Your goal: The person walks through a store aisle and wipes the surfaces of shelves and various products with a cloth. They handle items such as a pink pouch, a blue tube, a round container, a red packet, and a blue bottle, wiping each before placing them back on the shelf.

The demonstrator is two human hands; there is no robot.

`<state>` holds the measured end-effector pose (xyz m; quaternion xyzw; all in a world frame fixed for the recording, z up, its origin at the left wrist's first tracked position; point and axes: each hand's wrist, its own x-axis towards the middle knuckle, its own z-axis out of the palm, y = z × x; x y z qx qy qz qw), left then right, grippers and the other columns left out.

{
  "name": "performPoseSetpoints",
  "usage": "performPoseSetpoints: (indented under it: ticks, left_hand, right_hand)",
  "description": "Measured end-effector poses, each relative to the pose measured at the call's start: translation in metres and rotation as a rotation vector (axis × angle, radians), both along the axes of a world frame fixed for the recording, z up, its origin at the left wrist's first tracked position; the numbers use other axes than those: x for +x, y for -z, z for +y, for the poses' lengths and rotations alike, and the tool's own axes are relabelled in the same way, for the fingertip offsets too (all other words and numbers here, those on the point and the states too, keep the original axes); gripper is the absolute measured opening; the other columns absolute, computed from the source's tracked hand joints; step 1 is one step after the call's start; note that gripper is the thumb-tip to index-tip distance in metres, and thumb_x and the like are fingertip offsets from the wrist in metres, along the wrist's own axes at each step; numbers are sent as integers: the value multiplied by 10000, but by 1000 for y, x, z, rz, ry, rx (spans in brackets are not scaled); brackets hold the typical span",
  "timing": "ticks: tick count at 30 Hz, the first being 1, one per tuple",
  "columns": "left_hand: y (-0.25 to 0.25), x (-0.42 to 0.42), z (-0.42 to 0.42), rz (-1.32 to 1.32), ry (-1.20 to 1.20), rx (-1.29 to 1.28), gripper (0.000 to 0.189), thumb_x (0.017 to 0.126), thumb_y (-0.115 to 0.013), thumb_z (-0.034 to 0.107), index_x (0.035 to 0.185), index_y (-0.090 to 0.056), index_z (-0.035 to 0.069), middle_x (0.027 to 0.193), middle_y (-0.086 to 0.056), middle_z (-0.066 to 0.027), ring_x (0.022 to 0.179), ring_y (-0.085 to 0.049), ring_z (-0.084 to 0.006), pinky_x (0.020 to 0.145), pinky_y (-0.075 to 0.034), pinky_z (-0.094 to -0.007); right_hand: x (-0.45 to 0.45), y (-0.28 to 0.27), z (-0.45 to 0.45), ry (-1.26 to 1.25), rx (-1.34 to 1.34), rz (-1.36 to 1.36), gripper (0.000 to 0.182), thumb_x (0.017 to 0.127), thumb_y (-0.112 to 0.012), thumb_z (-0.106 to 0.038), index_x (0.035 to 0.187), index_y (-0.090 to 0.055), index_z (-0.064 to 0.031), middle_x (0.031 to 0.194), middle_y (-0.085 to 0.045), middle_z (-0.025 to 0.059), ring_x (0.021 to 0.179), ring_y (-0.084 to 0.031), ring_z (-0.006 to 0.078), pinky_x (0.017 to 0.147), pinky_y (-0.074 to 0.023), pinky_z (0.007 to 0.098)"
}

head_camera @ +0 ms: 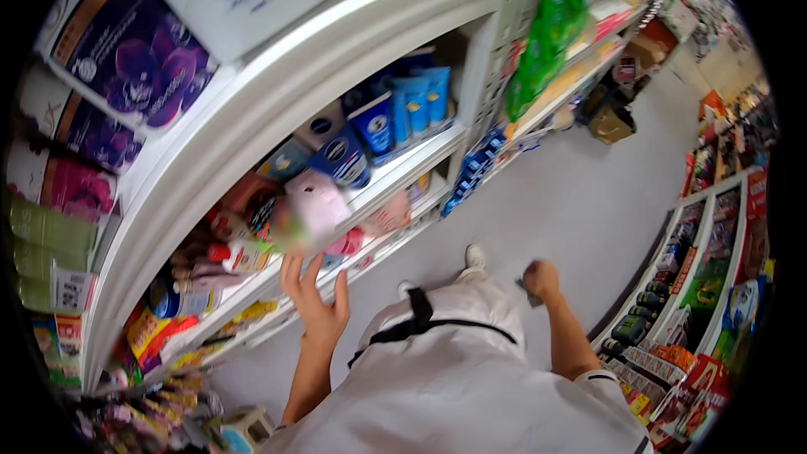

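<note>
My left hand (317, 299) reaches up to the front edge of a white shelf (403, 167), its fingers spread just below a pale pink package (318, 198). Whether the fingertips touch anything there is not plain. White bottles with red caps (244, 256) lie to the left of the hand, and dark blue tubes (343, 157) stand behind the pink package. My right hand (542, 280) hangs over the floor beside my legs, closed around a small dark flat object (528, 293) whose kind I cannot tell.
Light blue tubes (416, 104) stand further along the shelf. Green packaging (545, 31) hangs by the shelf post. Another stocked shelf (690, 265) curves along the right. A brown bag or box (611, 123) sits on the grey floor ahead. Purple packs (135, 50) are at upper left.
</note>
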<state>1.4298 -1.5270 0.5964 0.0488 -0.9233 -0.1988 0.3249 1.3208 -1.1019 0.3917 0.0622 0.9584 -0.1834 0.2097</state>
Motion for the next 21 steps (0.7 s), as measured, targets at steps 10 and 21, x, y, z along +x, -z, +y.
performPoseSetpoints:
  ticks: [10,21]
  left_hand:
    - [6,-5,0,-84,347,71,379,803,-707,29,1157,-574,2,1353,-472,-222,1293,-420,-416,1087,-309,-520]
    - [9,32,44,-98,586,199,306,776,-729,28,1073,-655,16,1261,-567,-172,1233,-512,-372,1021,-418,-468]
  right_hand:
    - [207,45,53,490,4,-406,267,670,-749,-267,830,-771,-54,806,-737,137,752,-719,282,716,-570,383]
    - [223,64,47,409,1,-487,298,655,-775,-276,878,-779,-79,935,-736,163,877,-715,308,786,-570,393]
